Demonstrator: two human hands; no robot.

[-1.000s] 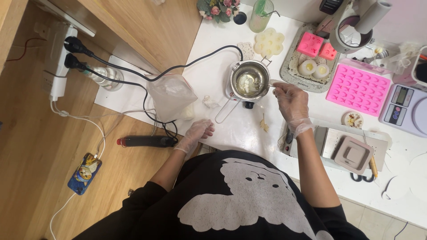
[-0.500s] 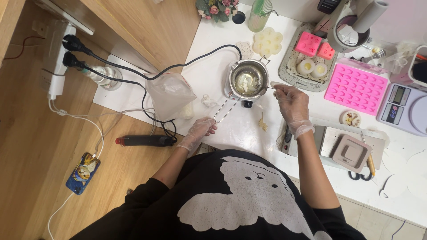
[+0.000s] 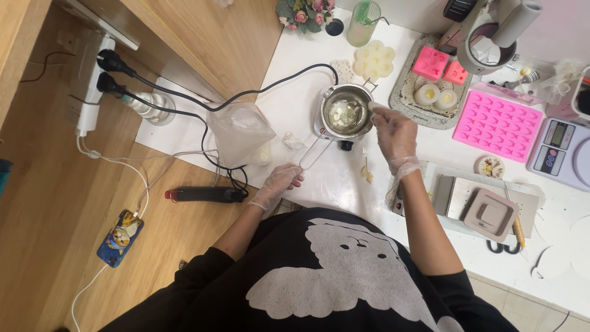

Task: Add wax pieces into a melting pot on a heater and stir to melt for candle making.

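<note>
A small steel melting pot [image 3: 345, 114] with pale lumps in it sits on a little heater on the white table [image 3: 295, 110]; its wire handle [image 3: 313, 155] points toward me. My right hand [image 3: 393, 134], in a clear glove, is at the pot's right rim, closed on a thin stirring tool whose end reaches into the pot. My left hand [image 3: 279, 182], also gloved, rests near the table's front edge with fingers loosely apart, close to the tip of the wire handle, holding nothing.
A clear plastic bag [image 3: 239, 134] lies left of the pot. Pink silicone moulds [image 3: 496, 125], a tray [image 3: 407, 101] with round white pieces, and a scale [image 3: 560, 152] stand to the right. Black cables run to a power strip [image 3: 91, 80]. A phone [image 3: 120, 237] lies on the wooden floor.
My right hand has moved left, closer over the pot's rim, with the stirring tool. My left hand has shifted slightly toward the wire handle.
</note>
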